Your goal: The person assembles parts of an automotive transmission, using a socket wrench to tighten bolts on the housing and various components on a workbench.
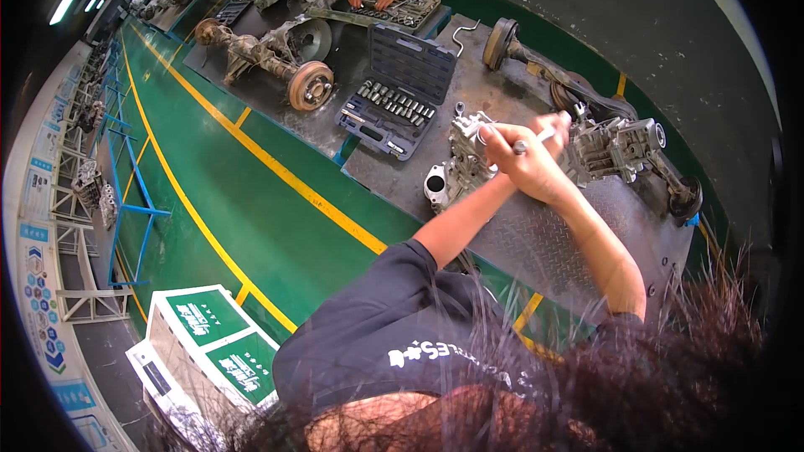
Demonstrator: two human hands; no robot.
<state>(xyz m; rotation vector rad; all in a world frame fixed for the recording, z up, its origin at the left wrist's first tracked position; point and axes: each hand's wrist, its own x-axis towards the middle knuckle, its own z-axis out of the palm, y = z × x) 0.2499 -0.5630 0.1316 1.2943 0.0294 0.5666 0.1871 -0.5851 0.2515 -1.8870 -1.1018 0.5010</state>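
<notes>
My forearms cross above an aluminium gearbox assembly (469, 155) on the metal bench. My right hand (528, 163) is closed around a slim metal tool handle (520, 147), whose round end pokes out by the fingers. Its exact kind cannot be made out. My left hand (554, 130) reaches past beneath the right wrist, partly covered and smeared by motion, near the tool's far part. Immediately right of the hands sits a cast metal housing (615, 149) with a round opening. A flange with a dark hole (435, 184) shows at the assembly's left.
An open socket set case (394, 105) lies left of the assembly. Beyond are a rusty axle with brake drums (310, 85), another drum axle (502, 43) and a bent metal rod (463, 33). A co-worker's hands (368, 0) reach into another tool case. A white-green box (209, 326) stands lower left.
</notes>
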